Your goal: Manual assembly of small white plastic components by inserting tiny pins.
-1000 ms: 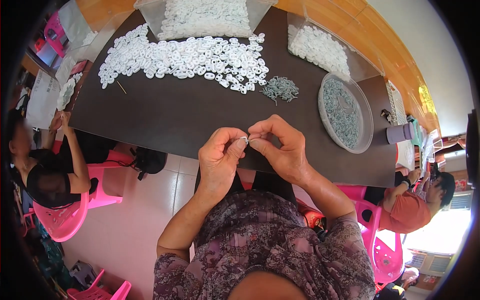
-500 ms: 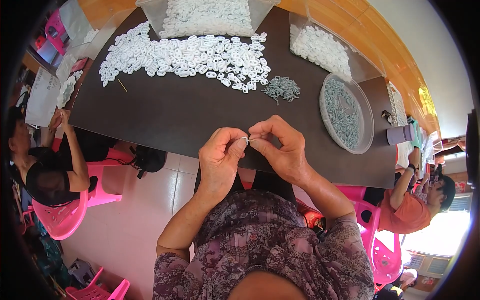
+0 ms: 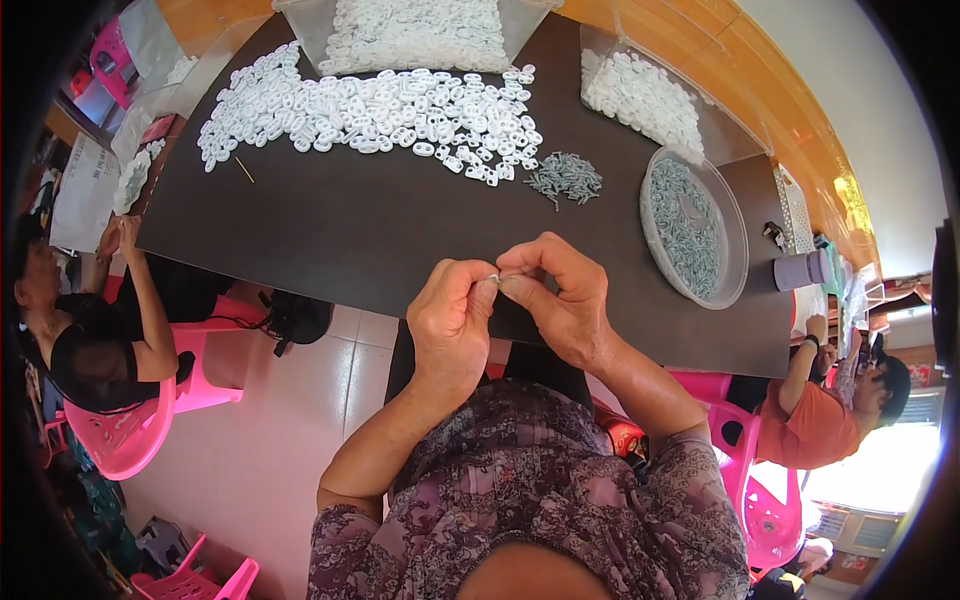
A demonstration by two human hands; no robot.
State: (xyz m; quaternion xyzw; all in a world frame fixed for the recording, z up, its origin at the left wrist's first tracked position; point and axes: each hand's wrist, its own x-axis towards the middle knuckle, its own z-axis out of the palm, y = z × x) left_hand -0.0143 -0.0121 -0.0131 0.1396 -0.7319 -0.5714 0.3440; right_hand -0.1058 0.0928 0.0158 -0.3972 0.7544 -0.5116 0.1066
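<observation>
My left hand and my right hand meet at the near edge of a dark table, fingertips pinched together on one small white plastic piece that is mostly hidden by the fingers. Whether a grey pin is also in the pinch cannot be told. Farther back lies a wide spread of small white plastic pieces. A little heap of grey metal pins lies to its right.
A round clear tub of grey pins stands at the right. Clear bins of white pieces sit at the far edge. One person sits at the left on a pink chair, another in orange at the right.
Both hands stay pinched together at the table's near edge, with only slight finger shifts. The person in orange at the right has moved an arm.
</observation>
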